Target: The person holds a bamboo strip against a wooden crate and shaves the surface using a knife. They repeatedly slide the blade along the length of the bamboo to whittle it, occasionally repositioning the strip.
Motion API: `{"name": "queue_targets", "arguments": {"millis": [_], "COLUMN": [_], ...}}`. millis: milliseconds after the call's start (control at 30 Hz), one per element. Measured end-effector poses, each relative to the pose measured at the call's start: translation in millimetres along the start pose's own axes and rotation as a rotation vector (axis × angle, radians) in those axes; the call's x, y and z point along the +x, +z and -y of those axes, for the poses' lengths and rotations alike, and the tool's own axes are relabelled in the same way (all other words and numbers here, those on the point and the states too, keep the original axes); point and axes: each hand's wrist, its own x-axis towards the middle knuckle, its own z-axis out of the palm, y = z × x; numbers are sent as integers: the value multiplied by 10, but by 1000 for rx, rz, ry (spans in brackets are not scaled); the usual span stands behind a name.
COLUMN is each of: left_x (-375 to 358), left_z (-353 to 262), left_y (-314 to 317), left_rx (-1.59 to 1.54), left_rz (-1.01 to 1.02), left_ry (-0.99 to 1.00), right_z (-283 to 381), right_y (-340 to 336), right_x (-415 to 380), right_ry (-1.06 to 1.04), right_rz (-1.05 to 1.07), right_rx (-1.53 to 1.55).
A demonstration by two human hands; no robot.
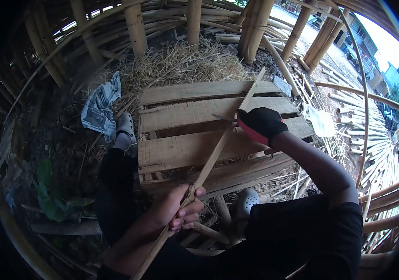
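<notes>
Left fingers (189,218) close round the strip (216,153) — right fingers (246,119) clasp a knife (223,118) across it.

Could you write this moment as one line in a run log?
left hand: grips strip | right hand: gloved, holds knife | blade: across strip | slatted crate: below strip's far part

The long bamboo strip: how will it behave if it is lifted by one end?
The bamboo strip looks thin for its length, so it is probably light. It runs nearly straight from the left hand past the gloved right hand, which suggests some stiffness, though its far end may flex.
</notes>
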Motion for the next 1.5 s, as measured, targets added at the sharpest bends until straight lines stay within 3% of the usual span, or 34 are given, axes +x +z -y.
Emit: {"name": "queue_targets", "arguments": {"millis": [67, 200, 300, 533, 633, 733, 800, 933, 1000, 1033, 1100, 1133, 1200, 1267, 1333, 1367, 1500], "left_x": [87, 84, 61, 170, 208, 211, 194, 118, 120, 125, 109, 98, 75, 63, 69, 74, -49], "left_z": [46, -5, -53, -96, -105, -115, -159, -191, -206, -206, -178, -162, -133, -116, -141, -144, -160], "left_y": [-20, 11, -57, -25, 15, -115, -107, -154, -208, -222, -153, -117, -105, -117, -143, -156, -117], "left_rx": [-2, -40, 67, 60, -98, -151, -122, -61, -110, -161, -69, 23, 24, -53, -76, -102, -108], "left_rz": [6, 45, 55, 55, -23, 236, 201, 167, 194, 219, 137, 54, 78, 96, 118, 136, 136], "left_ry": [32, 65, 157, 133, 45, 101, 97, 65, 30, -6, -20, -34, -26, -30, -33, -31, -61], "right_z": [-92, 164, 269, 301, 319, 408, 424, 366, 346, 387, 544, 603, 674, 417, 294, 278, 466], "right_y": [-140, -248, -244, -198, -178, -277, -266, -184, -84, -72, -98, -141, -186, 32, 67, 112, -110], "right_x": [-6, -197, -316, -405, -484, -621, -688, -634, -640, -702, -847, -873, -919, -654, -489, -491, -765], "right_ry": [54, 39, -394, -361, -482, -563, -650, -542, -590, -593, -471, -473, -530, -602, -779, -701, -782], "right_rz": [120, 119, 193, 193, 65, 102, -49, -19, -275, -273, -69, -67, 33, 24, -279, -200, -170], "right_rx": [165, 38, 69, 79, 75, -98, -149, -112, -46, -47, 12, 13, -99, -159, -116, -86, -171]}}
